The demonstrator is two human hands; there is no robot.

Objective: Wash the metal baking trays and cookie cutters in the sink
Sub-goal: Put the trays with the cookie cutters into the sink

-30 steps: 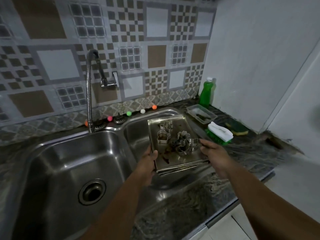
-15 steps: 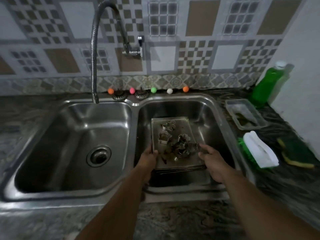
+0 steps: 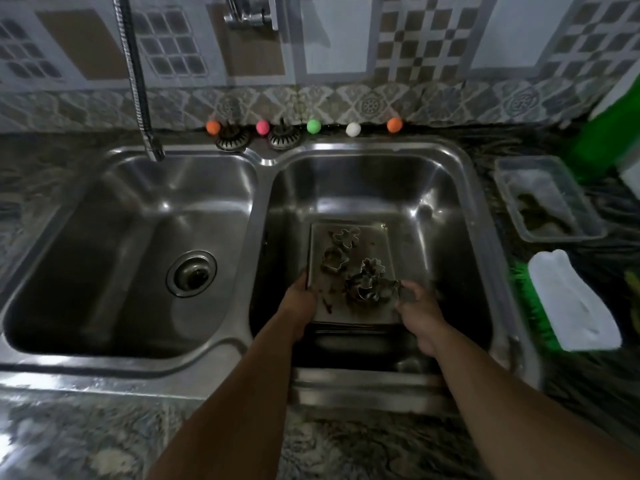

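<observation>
Dim right basin (image 3: pixel 450 209): both hands' fingers grip stacked trays (image 3: pixel 377 247), fingertips hidden

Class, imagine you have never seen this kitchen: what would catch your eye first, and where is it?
First, the stack of flat metal baking trays low in the right basin of the steel double sink, strewn with small metal cookie cutters; the left hand and right hand grip its near corners. Next, the row of small coloured balls along the ledge behind the sink.
</observation>
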